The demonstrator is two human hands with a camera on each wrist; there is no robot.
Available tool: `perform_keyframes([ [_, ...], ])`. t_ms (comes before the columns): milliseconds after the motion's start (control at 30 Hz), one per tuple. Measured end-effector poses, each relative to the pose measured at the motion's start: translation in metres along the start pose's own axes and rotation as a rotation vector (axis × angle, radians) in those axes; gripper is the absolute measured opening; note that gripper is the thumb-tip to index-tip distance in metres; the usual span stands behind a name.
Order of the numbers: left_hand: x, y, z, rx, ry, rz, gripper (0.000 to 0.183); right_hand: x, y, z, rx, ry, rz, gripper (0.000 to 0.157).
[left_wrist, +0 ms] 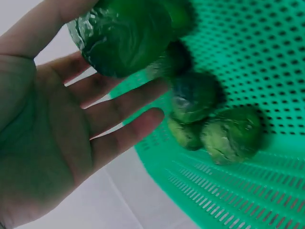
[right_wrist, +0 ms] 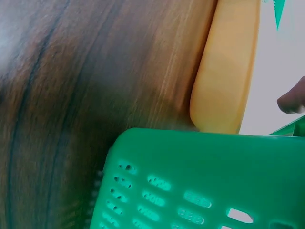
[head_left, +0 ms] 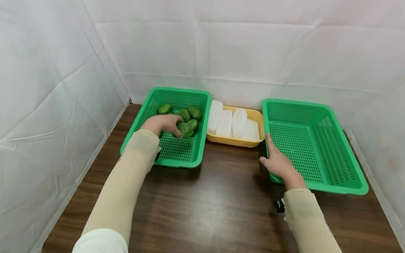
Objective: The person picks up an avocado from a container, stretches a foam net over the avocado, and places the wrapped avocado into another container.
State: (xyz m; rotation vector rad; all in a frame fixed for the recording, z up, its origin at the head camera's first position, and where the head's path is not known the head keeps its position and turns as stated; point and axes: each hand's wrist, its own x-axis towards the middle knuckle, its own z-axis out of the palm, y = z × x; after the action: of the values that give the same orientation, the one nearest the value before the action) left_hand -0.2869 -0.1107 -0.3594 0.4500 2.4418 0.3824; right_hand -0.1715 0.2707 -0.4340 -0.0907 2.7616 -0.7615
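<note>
My left hand (head_left: 164,123) reaches into the left green basket (head_left: 197,154). Between its thumb and fingers it holds a green fruit (left_wrist: 125,38) with shiny, wrinkled skin; the other fingers are spread out. More green fruits (left_wrist: 231,134) of the same kind lie close by in that basket. At the near left corner of the right green basket (head_left: 316,188), my right hand (head_left: 278,162) rests along the rim with fingers straight and thumb held apart. Only a fingertip (right_wrist: 293,99) of it shows in the right wrist view.
Between the two baskets stands a yellow tray (head_left: 232,140) with several white foam net sleeves (head_left: 239,121) in it. Everything stands on a dark wooden table (head_left: 209,207). White cloth (head_left: 234,52) hangs behind and at both sides.
</note>
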Motion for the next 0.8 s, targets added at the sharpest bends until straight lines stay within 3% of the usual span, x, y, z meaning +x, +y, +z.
perform_keyframes([
  [167, -0.017, 0.005, -0.001, -0.131, 0.1, 0.066, 0.069, -0.007, 0.0, 0.0, 0.003, -0.01, 0.011, 0.084],
  [333, -0.035, 0.014, 0.005, -0.176, 0.198, 0.101, 0.065, -0.009, -0.001, 0.0, 0.008, -0.016, 0.016, 0.083],
  [467, -0.039, 0.022, 0.011, -0.2, 0.26, 0.132, 0.067, -0.009, -0.001, 0.0, 0.018, -0.016, 0.016, 0.083],
  [800, -0.034, 0.044, 0.028, -0.198, 0.362, 0.216, 0.068, -0.009, -0.002, 0.0, 0.022, -0.026, 0.024, 0.083],
])
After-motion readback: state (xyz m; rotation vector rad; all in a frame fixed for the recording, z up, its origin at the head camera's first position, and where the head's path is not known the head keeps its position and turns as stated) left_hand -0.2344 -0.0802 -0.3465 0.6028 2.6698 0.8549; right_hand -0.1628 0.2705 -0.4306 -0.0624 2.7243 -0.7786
